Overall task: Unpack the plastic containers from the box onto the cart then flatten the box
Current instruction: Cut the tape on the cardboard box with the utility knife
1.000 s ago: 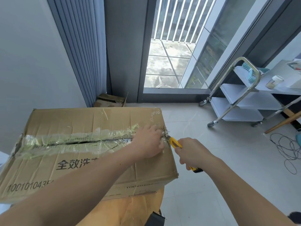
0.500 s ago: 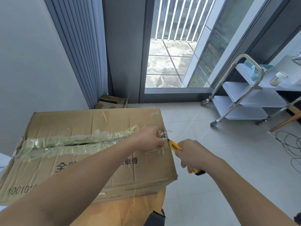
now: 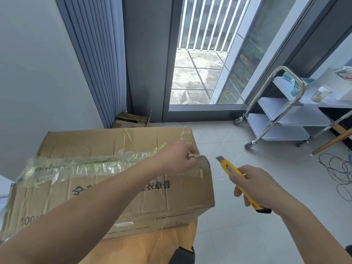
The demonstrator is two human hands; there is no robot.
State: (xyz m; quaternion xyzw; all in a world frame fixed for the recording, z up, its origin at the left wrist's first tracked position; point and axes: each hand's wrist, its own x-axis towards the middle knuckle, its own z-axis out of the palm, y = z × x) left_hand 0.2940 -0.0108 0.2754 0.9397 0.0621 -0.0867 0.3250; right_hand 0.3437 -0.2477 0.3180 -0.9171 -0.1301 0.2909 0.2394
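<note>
A large cardboard box (image 3: 133,202) with printed characters lies in front of me, its top seam covered by wrinkled clear tape (image 3: 80,164). My left hand (image 3: 177,159) pinches the tape at the right end of the seam, where the near flap edge is slightly raised. My right hand (image 3: 255,187) grips a yellow utility knife (image 3: 231,171) with its blade out, held clear of the box to the right. The three-shelf metal cart (image 3: 282,119) stands on wheels at the right. The box's contents are hidden.
A smaller open cardboard box (image 3: 131,120) sits in the corner by the blue-grey curtain. A white table (image 3: 335,92) with a small jar stands beside the cart. Loose cables (image 3: 341,172) lie on the tiled floor at right. The box rests on a tan surface (image 3: 152,248).
My right hand pulled the knife away from the box's right end, out to the right. The left hand kept pinching the tape at the seam end, and the near flap edge lifted slightly.
</note>
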